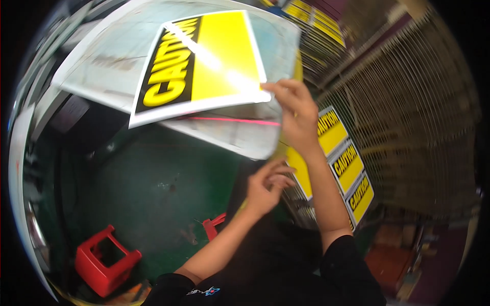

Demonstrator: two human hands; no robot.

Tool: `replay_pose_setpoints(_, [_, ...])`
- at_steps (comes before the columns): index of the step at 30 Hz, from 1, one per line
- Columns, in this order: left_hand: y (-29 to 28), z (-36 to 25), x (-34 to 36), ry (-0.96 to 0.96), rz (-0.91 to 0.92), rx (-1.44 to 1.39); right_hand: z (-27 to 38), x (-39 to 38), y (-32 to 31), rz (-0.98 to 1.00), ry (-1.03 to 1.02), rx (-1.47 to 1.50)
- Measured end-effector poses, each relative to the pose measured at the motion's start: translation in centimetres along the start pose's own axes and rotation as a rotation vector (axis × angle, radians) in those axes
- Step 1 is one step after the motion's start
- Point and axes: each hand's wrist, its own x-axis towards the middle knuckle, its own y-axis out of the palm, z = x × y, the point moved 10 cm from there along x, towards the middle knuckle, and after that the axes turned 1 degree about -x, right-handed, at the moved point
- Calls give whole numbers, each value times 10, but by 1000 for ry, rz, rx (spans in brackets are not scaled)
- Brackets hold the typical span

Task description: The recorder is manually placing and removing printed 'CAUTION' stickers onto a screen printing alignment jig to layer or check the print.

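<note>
A yellow and black sign sheet [224, 56] with a white border slants over a pale, worn board [107, 61]. Its near edge is lifted off the board, and glare crosses its face. My right hand [298, 112] pinches the sheet's near right corner between thumb and fingers. Lower and to the left of it, my left hand [267, 184] is in the air with its fingers apart and slightly blurred. Nothing shows in that hand. A thin pink line [235, 120] runs across the board below the sheet.
More yellow and black signs [347, 166] lie on a rack at my right. Beyond them stands a large rack of close wire shelves [398, 112], with further sheets [316, 23] at the far end. A red plastic stool [104, 275] sits on the green floor [158, 178] at lower left.
</note>
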Motion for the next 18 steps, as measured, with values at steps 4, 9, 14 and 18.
replay_pose_setpoints(4, [26,-18,-4,79,0,55,7,-103,-78,-118,145,-105])
replay_pose_setpoints(9, [5,24,-64,293,245,1237,19,-201,-133,-166,280,-162])
replay_pose_setpoints(14, [3,29,-91,235,323,1237,23,-252,-169,-170,349,-200])
replay_pose_setpoints(18, [57,-4,-60,165,55,713,18,-269,-199,-195,253,-275])
